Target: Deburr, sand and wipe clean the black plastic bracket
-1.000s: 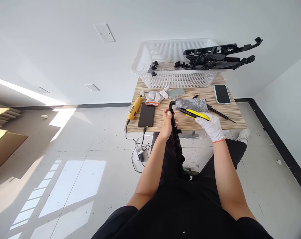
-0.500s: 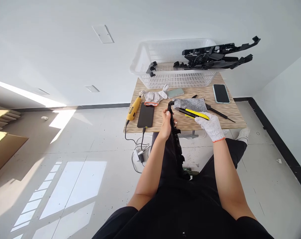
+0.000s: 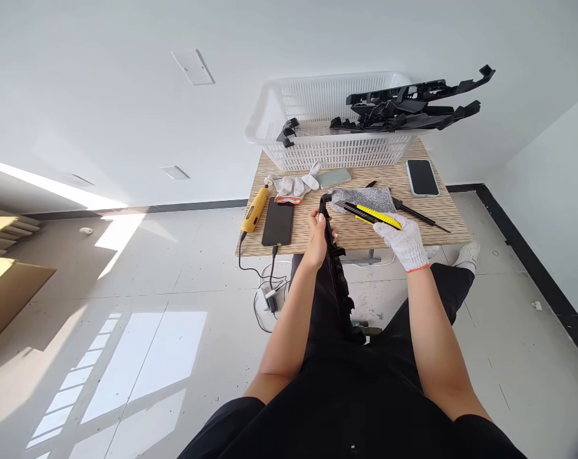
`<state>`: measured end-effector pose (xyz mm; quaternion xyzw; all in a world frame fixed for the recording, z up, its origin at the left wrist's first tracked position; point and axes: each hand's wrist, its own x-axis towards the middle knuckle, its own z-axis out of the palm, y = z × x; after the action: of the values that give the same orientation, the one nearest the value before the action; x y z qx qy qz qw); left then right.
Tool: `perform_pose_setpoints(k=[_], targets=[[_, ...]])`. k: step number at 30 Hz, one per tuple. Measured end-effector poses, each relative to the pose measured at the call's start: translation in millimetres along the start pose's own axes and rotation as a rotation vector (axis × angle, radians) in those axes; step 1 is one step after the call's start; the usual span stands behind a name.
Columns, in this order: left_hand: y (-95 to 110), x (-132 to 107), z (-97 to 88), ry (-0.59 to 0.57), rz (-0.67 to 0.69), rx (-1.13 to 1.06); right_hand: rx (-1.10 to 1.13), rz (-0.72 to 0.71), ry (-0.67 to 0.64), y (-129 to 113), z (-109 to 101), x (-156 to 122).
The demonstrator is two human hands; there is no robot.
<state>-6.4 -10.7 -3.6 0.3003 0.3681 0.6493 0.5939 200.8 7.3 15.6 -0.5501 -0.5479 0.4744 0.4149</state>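
Observation:
My bare left hand (image 3: 317, 239) is closed round the upper part of a long black plastic part (image 3: 339, 280). The part runs from my lap up to the front edge of the wooden table (image 3: 394, 233). My right hand (image 3: 406, 241) wears a white knit glove and grips a yellow and black utility knife (image 3: 372, 217). The knife's tip points left toward the top end of the black part, close above a grey glove (image 3: 365, 199) lying on the table.
A white plastic basket (image 3: 336, 121) at the table's back holds several long black plastic parts (image 3: 413, 105). Also on the table are a yellow rotary tool (image 3: 253, 210), a black phone (image 3: 278, 223) on a cable, white gloves (image 3: 293, 185), two more phones (image 3: 421, 176) and a thin black tool (image 3: 420, 217).
The knife's tip has edged left, closer to the top of the black part. The view has shifted slightly. Both hands keep their grips.

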Motion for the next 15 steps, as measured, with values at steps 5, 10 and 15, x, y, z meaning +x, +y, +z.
perform_pose_setpoints(k=[5,10,15], targets=[[1.6,-1.6,1.6,0.022,-0.026,0.004,0.004,0.015,-0.034,-0.2,-0.5,-0.3],[0.9,-1.7,0.9,-0.028,0.018,0.030,-0.009,-0.013,-0.063,4.2,-0.2,1.3],[-2.4,0.7,-1.9,-0.032,0.031,0.088,-0.005,-0.003,-0.058,6.5,-0.5,2.1]])
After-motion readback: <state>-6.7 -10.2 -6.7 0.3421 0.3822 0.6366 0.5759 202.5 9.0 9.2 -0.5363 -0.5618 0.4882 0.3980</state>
